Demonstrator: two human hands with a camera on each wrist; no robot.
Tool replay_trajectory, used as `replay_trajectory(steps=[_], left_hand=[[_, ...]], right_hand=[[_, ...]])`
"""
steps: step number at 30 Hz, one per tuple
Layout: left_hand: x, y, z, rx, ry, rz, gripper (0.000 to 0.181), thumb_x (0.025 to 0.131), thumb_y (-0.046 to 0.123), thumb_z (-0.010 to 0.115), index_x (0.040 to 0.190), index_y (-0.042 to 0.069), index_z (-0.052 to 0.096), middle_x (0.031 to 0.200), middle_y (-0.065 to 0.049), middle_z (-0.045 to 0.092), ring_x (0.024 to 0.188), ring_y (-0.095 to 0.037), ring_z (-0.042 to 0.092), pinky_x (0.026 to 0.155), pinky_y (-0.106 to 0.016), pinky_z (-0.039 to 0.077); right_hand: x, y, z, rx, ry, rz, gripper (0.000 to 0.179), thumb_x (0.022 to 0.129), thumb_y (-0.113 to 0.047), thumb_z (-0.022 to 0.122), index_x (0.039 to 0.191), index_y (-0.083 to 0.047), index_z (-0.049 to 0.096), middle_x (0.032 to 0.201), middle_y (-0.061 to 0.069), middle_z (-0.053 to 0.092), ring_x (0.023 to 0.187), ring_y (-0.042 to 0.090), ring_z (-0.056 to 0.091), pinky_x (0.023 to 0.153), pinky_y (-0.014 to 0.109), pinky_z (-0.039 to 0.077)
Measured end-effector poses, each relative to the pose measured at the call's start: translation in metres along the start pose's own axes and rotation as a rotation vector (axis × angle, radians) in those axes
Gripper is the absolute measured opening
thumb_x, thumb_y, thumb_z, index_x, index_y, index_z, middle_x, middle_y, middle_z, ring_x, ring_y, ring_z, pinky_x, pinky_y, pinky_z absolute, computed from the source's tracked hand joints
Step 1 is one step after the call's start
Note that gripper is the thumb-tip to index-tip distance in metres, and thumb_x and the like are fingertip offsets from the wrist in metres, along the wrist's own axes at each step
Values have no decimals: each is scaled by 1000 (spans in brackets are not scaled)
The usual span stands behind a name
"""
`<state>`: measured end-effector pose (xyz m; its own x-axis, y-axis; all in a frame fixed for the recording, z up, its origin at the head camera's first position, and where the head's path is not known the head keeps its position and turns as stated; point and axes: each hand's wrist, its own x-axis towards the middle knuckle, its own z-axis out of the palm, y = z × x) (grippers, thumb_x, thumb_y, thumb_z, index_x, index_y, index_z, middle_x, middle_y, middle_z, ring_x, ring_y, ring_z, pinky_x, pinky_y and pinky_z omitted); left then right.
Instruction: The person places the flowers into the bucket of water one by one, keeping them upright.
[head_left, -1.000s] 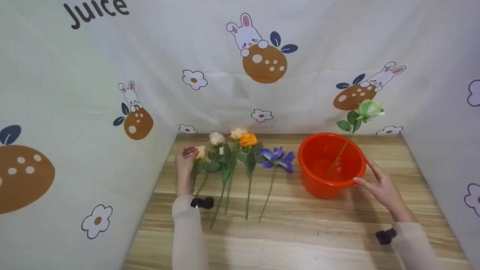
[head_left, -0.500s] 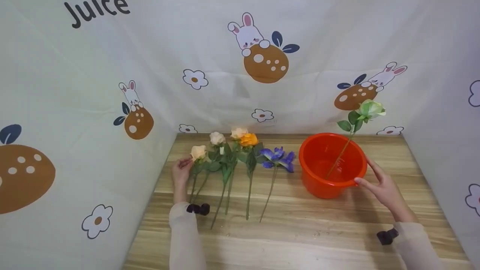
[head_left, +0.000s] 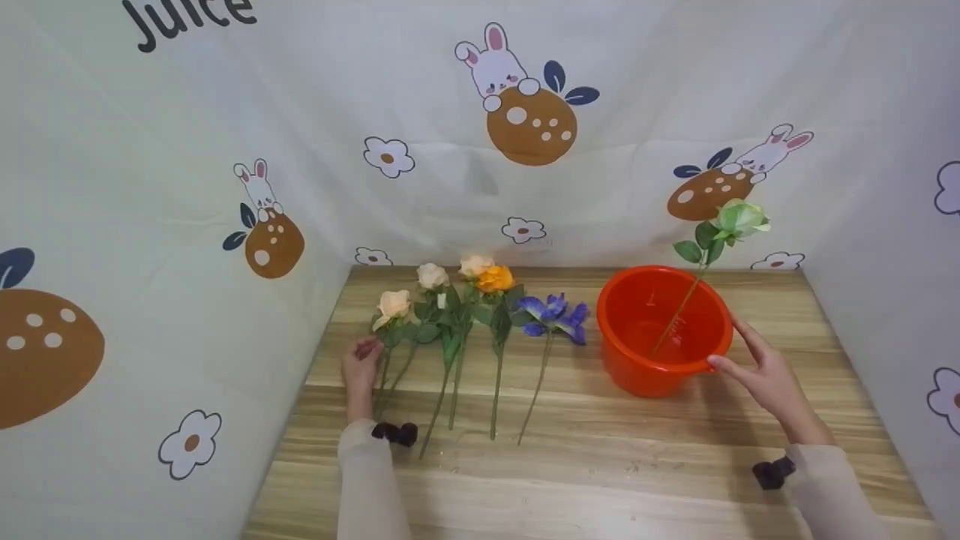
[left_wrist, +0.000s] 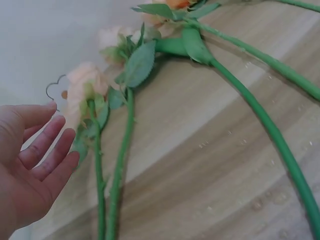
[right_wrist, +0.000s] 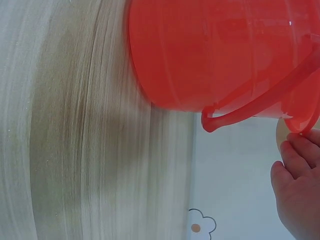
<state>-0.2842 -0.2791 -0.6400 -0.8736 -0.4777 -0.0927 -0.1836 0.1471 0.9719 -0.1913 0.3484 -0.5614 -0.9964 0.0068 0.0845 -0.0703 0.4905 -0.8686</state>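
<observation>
My left hand [head_left: 361,371], fingers loosely bent, is beside the stem of a peach rose [head_left: 393,307] at the left end of a row of flowers. In the left wrist view the fingers [left_wrist: 62,170] are spread apart with nothing between them, close to the rose's leaves. My right hand [head_left: 776,390] holds the rim of a red bucket [head_left: 645,376] at its right side, thumb at the front and fingers at the outer edge. One pale green rose [head_left: 741,219] leans in the bucket, its bloom above the rim.
Right of the peach rose lie a cream rose [head_left: 433,276], another pale rose [head_left: 476,265], an orange rose [head_left: 496,279] and a blue-purple flower [head_left: 556,315]. A printed cloth [head_left: 600,195] walls the wooden table [head_left: 562,487]. The bucket's handle [right_wrist: 270,97] hangs at its side.
My left hand has moved down from the peach rose's bloom to beside its stem, uncovering the bloom. The bloom has shifted slightly left. My right hand and the bucket have stayed put.
</observation>
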Motion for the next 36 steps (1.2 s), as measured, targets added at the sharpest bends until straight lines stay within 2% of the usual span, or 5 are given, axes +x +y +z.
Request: replay_trajectory(steps=[4, 11, 17, 24, 36], left_hand=[[-1, -14, 0, -20, 12, 5, 29, 95, 8, 66, 119, -8, 62, 115, -21, 66, 101, -17, 60, 76, -10, 48], [-3, -27, 0, -33, 46, 13, 28, 93, 6, 68, 117, -8, 62, 116, -22, 66, 97, -13, 60, 77, -12, 48], [-6, -29, 3, 36, 51, 6, 33, 92, 5, 69, 122, -6, 59, 121, -26, 65, 103, -23, 63, 75, -11, 46], [-6, -24, 3, 184, -6, -50, 39, 90, 4, 68, 127, -3, 57, 125, -22, 65, 113, -33, 62, 79, -23, 52], [-5, -6, 4, 551, -73, -119, 26, 91, 12, 68, 116, 6, 66, 115, -14, 71, 102, -29, 68, 84, -41, 53]], right_hand=[[1, 1, 0, 3, -2, -4, 85, 89, -22, 75, 158, -16, 26, 161, 25, 23, 147, 50, 17, 110, 78, 15], [1, 0, -1, -13, -6, 7, 85, 90, -27, 74, 159, -19, 25, 161, 25, 23, 146, 52, 18, 108, 80, 16], [0, -1, -1, -29, -4, 17, 86, 90, -28, 74, 159, -20, 23, 161, 25, 22, 146, 53, 19, 107, 80, 17], [2, 2, 0, -12, -3, 0, 84, 90, -26, 74, 159, -18, 26, 161, 25, 23, 146, 51, 18, 109, 78, 17], [3, 3, 2, -2, 7, -17, 82, 91, -25, 74, 158, -16, 27, 160, 25, 24, 147, 50, 18, 110, 77, 18]])
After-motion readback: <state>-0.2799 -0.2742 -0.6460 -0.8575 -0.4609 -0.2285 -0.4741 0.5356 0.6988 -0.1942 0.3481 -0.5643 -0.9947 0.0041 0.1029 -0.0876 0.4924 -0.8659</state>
